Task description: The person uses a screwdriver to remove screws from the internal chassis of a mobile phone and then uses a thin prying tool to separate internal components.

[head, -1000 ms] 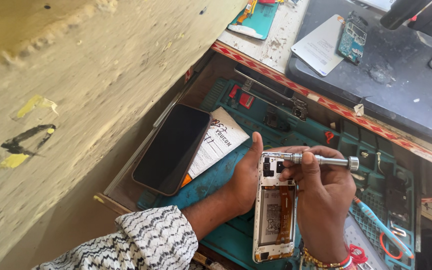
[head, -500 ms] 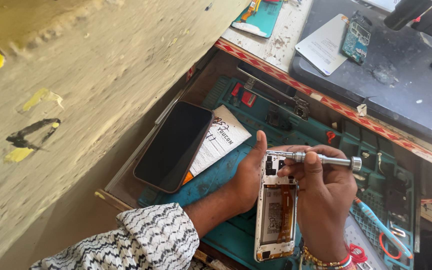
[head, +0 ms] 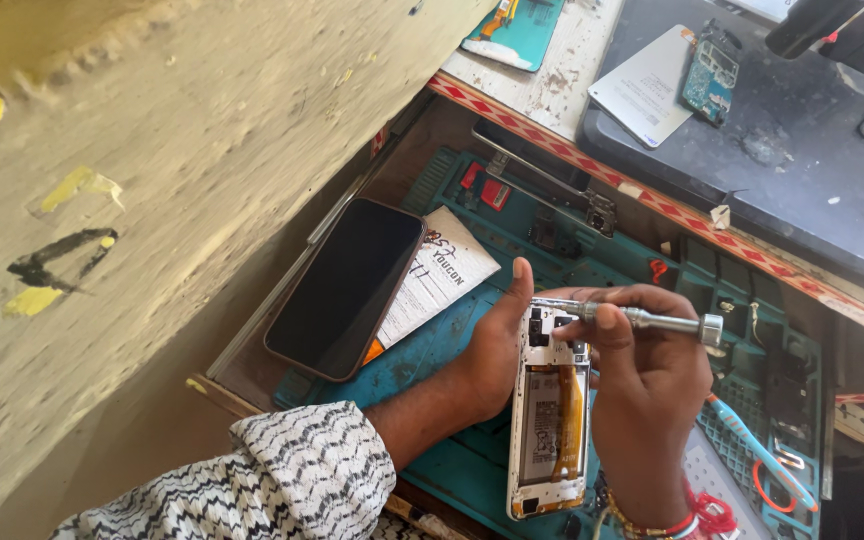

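Opened smartphone (head: 550, 420), back cover off, white frame and battery exposed, lying lengthwise on a teal repair mat (head: 452, 340) set in a shallow wooden tray, near its front edge. Left hand (head: 492, 345) cupped against the phone's left edge, thumb raised straight up beside the top corner, remaining fingers tucked behind the frame and mostly hidden. Right hand (head: 647, 385) curled over the phone's upper right side, thumb and forefinger pinching the shaft of a slim metal precision screwdriver (head: 632, 317), other fingers folded together beneath it; screwdriver held almost level, tip pointing left at the camera area near the top of the phone, knurled cap sticking out to the right; cannot tell whether the tip touches a screw. Black-and-white patterned sleeve (head: 282, 480) on the left forearm, red thread and bangles at the right wrist. To the left on the mat, a dark phone (head: 347, 287) face up, screen off, overlapping a printed white paper slip (head: 442, 275). Blue-handled tool (head: 752, 440) on the mat just right of the right hand. Beyond the tray's red patterned edge, a dark work surface (head: 802, 170) carrying a small green circuit board (head: 709, 72) and a white card (head: 642, 90), well apart from the hands.
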